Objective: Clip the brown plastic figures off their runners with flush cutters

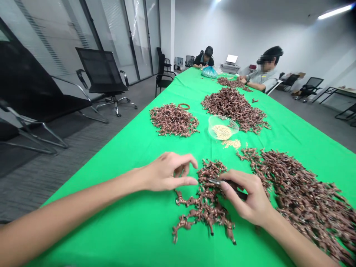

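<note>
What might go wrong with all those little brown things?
The tool in the right hand points towards the left hand, so it might poke a finger. The clear bowl might get bumped; pale bits already lie beside it. The near brown pile sits close to the big right-hand pile, so they might mix.

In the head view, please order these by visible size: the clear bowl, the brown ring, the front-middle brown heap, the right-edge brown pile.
1. Right-edge brown pile
2. Front-middle brown heap
3. Clear bowl
4. Brown ring
</note>
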A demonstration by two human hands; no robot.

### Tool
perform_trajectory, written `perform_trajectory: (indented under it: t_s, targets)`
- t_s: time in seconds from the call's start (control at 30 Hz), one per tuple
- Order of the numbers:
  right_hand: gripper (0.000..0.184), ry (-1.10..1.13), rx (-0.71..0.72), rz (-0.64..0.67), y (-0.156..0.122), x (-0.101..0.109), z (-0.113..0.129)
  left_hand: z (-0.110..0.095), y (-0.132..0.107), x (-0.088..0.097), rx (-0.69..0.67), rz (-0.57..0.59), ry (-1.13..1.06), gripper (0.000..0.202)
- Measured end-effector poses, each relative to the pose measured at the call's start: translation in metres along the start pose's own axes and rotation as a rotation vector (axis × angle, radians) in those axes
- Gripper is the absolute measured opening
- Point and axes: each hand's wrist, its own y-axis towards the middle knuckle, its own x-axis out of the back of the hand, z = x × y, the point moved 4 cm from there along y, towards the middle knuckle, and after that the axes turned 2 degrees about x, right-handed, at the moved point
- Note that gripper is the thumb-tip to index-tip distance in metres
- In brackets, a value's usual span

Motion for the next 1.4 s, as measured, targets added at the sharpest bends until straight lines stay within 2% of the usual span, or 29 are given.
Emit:
perform_trajectory:
  t_s: [0.17, 0.23, 0.43, 0.6, 0.73, 0.83, 0.97, 1.1, 1.23, 1.4]
  targets:
    - [0.012, -0.009, -0.020, 0.016, -0.002, 0.000, -0.003, -0.002, -0.014, 0.004, -0.038, 0.001, 0.004, 0.016]
    - [0.013, -0.012, -0.030, 0.019, -0.002, -0.001, -0.005, -0.003, -0.017, 0.002, -0.062, 0.011, 0.046, 0.019]
    - [0.013, -0.030, -0.007, 0.008, -0.003, -0.002, -0.005, -0.011, -0.030, -0.011, -0.178, 0.164, 0.318, 0.027]
    - [0.013, -0.047, 0.016, 0.016, -0.003, -0.003, -0.004, -0.011, -0.036, -0.012, -0.143, 0.222, 0.349, 0.013]
    - [0.014, -0.047, 0.020, 0.030, -0.003, -0.004, -0.003, -0.006, -0.032, -0.012, -0.063, 0.192, 0.283, 0.007]
    - [0.015, -0.056, 0.037, 0.018, -0.003, -0.005, -0.002, -0.002, -0.029, -0.011, 0.050, 0.092, 0.138, 0.007]
    - [0.021, -0.093, 0.082, -0.014, -0.005, -0.006, 0.001, 0.001, -0.027, -0.017, 0.251, -0.036, -0.297, 0.006]
    - [0.028, -0.173, 0.204, -0.101, -0.006, -0.005, 0.013, -0.005, -0.025, -0.027, 0.272, -0.095, -0.687, 0.016]
    - [0.025, -0.309, 0.332, -0.182, -0.007, -0.004, 0.029, -0.005, -0.029, -0.038, 0.342, -0.101, -0.896, 0.018]
    - [0.026, -0.494, 0.407, -0.200, -0.013, -0.006, 0.036, -0.001, -0.031, -0.049, 0.375, -0.095, -1.091, 0.020]
